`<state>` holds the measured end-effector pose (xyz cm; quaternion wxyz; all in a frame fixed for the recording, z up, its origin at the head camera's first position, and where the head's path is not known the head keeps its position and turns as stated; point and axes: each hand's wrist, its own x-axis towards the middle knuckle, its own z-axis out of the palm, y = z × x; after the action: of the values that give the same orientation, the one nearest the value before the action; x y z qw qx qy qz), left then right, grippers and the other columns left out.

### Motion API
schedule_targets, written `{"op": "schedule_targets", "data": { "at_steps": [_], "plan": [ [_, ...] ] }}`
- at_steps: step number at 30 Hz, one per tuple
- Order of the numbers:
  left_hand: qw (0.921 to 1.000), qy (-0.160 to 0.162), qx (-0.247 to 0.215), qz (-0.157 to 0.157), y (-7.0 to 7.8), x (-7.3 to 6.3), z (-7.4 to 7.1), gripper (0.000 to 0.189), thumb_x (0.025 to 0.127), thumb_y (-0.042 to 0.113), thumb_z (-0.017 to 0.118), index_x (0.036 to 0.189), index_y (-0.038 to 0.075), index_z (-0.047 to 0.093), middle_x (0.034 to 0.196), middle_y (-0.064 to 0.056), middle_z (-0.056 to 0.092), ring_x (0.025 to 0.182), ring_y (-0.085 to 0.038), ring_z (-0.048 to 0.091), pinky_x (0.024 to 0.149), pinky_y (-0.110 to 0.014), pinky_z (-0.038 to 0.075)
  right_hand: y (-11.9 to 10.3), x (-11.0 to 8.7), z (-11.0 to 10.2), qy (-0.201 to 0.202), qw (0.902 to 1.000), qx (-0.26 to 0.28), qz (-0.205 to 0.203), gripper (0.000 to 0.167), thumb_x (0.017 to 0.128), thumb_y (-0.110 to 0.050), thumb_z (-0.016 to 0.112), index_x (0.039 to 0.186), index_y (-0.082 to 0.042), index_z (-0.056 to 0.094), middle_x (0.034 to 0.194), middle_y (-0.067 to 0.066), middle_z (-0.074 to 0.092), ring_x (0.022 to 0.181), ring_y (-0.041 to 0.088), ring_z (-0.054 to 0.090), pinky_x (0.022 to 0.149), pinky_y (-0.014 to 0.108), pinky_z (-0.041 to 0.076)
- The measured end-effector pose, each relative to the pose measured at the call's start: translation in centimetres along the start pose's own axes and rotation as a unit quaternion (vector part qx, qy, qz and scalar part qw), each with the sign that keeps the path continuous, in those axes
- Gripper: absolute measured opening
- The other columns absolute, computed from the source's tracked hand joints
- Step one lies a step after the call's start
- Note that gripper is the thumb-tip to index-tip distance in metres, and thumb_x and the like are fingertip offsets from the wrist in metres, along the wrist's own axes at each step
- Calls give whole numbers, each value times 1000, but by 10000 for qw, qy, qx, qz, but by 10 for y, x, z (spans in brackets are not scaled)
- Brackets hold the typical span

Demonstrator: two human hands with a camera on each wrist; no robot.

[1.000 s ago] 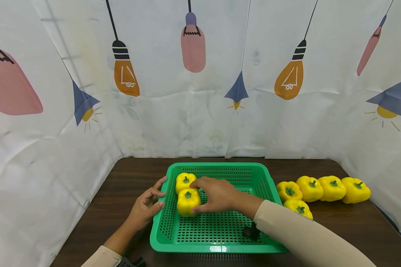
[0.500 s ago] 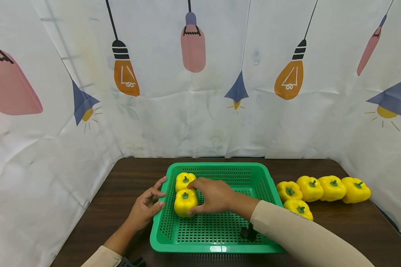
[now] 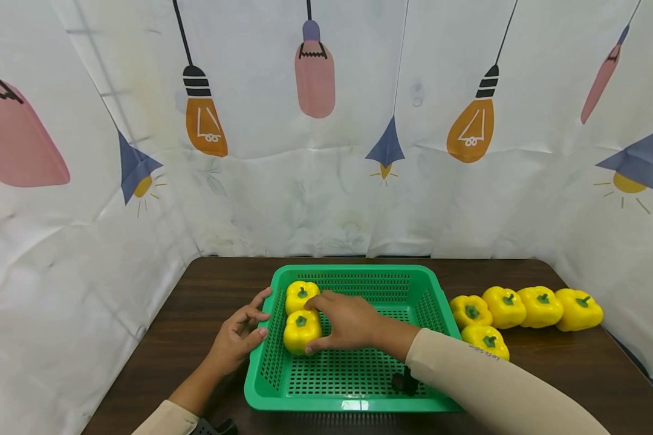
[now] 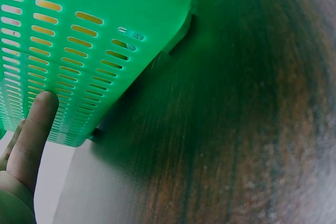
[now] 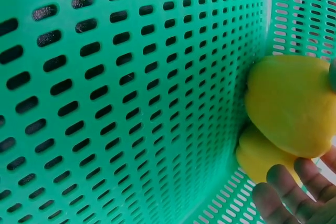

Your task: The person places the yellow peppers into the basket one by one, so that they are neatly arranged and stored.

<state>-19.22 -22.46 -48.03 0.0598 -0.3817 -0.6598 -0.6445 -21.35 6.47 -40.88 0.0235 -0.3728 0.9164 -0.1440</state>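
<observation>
A green slotted plastic basket [image 3: 354,403] sits on the dark table. In its far left corner is a yellow bell pepper [image 3: 300,295], with a second yellow bell pepper [image 3: 299,336] just in front of it. My right hand [image 3: 348,320] reaches in and holds the nearer pepper, thumb on its front side and fingers at its far side. In the right wrist view, fingertips [image 5: 281,179] lie along the pepper [image 5: 291,103]. My left hand [image 3: 238,338] rests at the basket's left side, fingers loosely extended; the left wrist view shows one straight finger [image 4: 34,135] against the slotted wall [image 4: 110,30].
Right of the basket, several yellow bell peppers [image 3: 539,306] stand in a row on the table [image 3: 571,374]. Another one [image 3: 485,341] sits in front, close by the rim. A white curtain printed with lamps [image 3: 326,205] surrounds the table's back and sides.
My right hand and the nearer pepper shifted slightly left towards the basket's wall, then barely moved in the last half second. The left hand has stayed put.
</observation>
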Motion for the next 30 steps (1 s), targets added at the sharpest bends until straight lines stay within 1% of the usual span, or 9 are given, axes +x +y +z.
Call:
{"op": "schedule_targets", "data": {
  "at_steps": [6,15,20,24,27,30],
  "plan": [
    [10000,-16,-37,12,0,0,0,21,96,-16,50,117,-13,51,164,-23,26,153,-17,23,116,-24,28,0,-1,-1,-54,10000,35,33,80,79,-76,70,140,-26,55,129,-8,58,103,7,62,72,32,54],
    [10000,-12,5,7,1,0,0,20,96,-17,50,115,-14,50,164,-23,27,153,-17,23,116,-23,28,-1,-3,-5,-227,9997,6,60,80,80,-74,71,143,-27,53,131,-9,58,105,7,62,75,34,54],
    [10000,-12,-9,-4,2,0,0,20,96,-16,49,116,-15,50,164,-24,26,153,-17,24,115,-23,29,0,-5,-8,-240,9997,33,20,81,82,-72,72,145,-26,52,132,-8,59,104,7,62,75,33,55],
    [10000,-25,-60,-5,2,0,0,21,95,-17,49,116,-15,49,164,-23,26,153,-17,25,115,-24,31,1,-7,-14,-250,9996,50,91,81,83,-72,71,146,-25,52,139,-6,57,110,9,62,78,35,55],
    [10000,-42,-73,1,2,0,0,21,95,-17,48,116,-16,49,164,-23,26,152,-17,25,115,-24,31,2,-11,-21,-263,9995,54,150,80,84,-70,71,147,-24,52,141,-5,56,115,11,61,79,37,55],
    [10000,-30,-29,-15,2,0,0,21,95,-17,48,116,-15,49,164,-23,26,152,-16,25,115,-24,30,4,-15,-27,-275,9994,72,180,77,85,-67,72,147,-24,52,139,-6,58,112,11,62,77,36,55]
  ]
}}
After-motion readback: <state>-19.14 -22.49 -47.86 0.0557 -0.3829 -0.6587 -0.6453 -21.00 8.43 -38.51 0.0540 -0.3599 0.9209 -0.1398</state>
